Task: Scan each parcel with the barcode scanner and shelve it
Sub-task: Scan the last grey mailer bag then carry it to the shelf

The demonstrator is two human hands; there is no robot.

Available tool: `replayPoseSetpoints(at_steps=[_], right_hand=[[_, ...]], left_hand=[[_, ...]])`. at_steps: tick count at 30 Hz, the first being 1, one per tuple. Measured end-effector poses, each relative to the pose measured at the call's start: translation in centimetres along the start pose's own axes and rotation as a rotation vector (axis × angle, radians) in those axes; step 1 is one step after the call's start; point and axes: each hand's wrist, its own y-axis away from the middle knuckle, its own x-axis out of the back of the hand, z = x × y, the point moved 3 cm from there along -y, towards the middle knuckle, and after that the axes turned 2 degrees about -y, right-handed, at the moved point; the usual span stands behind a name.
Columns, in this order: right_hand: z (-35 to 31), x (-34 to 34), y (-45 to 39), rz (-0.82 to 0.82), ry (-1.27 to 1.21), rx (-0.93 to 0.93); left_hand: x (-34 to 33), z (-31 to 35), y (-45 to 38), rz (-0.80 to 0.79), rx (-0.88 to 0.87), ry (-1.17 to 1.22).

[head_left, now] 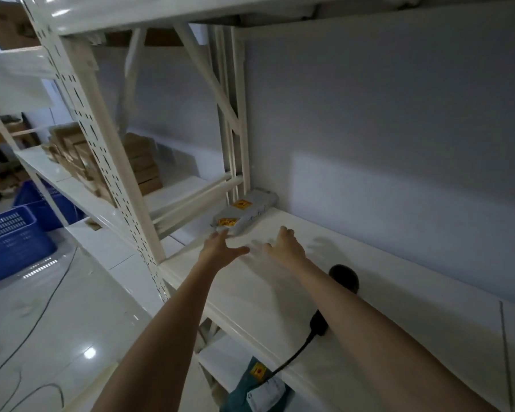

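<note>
Grey parcel lies flat in shelf corner; black scanner nearby.

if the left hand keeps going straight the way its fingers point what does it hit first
Most likely the grey plastic-wrapped parcel with yellow stickers on the white shelf; the left hand has fingertips right at its near end, though contact is unclear.

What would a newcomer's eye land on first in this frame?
Two bare arms stretch over the white shelf, left hand and right hand open near the grey parcels at its far end. The black barcode scanner lies on the shelf behind the right forearm.
</note>
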Motion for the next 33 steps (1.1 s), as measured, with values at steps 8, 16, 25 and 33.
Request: replayPoseSetpoints(at_steps=[8, 16, 25, 33], right_hand=[[-2.5, -2.4, -6.5, -0.081, -0.872, -0.355], [-3.2, -4.5, -9.0, 0.081, -1.452, -0.52], [-1.8, -6.4, -8.1, 0.124, -1.494, -0.559], [-0.7, -5.9, -7.2, 0.204, -1.527, -0.538]], left_hand=[[0.6, -2.3, -9.3, -0.173, -0.063, -0.292], [0.3, -1.1, -16.3, -0.201, -0.139, -0.371], [-1.5, -1.0, -17.8, -0.16, -0.175, -0.399], [0.1, 0.1, -14.9, -0.33, -0.217, 0.42]])
